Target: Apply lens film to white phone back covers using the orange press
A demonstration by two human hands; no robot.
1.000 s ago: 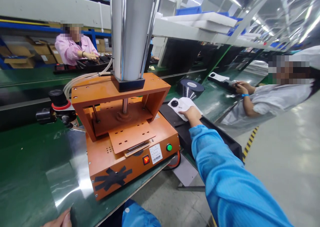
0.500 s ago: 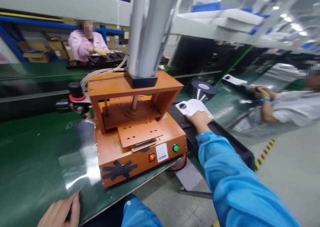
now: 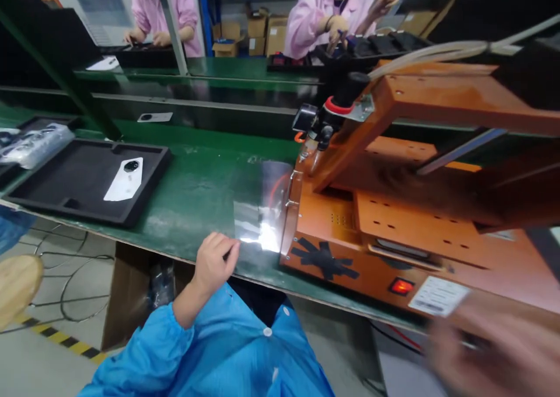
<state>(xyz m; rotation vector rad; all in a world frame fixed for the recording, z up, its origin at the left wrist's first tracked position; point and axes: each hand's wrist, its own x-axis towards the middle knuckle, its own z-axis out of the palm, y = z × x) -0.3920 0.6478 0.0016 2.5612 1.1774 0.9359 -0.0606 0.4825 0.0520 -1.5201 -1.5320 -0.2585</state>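
My left hand (image 3: 216, 257) rests at the front edge of the green workbench, its fingers curled in and nothing visible held. Beside it lies a clear plastic sheet (image 3: 249, 222), against the orange press (image 3: 332, 225). My right hand (image 3: 494, 344) is a smear of motion at the lower right, in front of the press's front panel; its fingers and anything in them cannot be made out. The press has a lit red switch (image 3: 401, 286), a white label (image 3: 438, 296) and black tape strips (image 3: 324, 259). Under its upper plate sits a flat orange plate (image 3: 406, 225).
A black foam tray (image 3: 56, 178) at the left holds a white phone back cover (image 3: 126, 180). Another white cover (image 3: 155, 117) lies farther back. A pressure regulator (image 3: 324, 120) juts from the press. Two people in pink work across the bench. A wooden stool (image 3: 20, 286) stands lower left.
My view has swung left. My right hand has left the white phone cover on the black tray at the right and come to the press front. My left hand stays at the bench edge.
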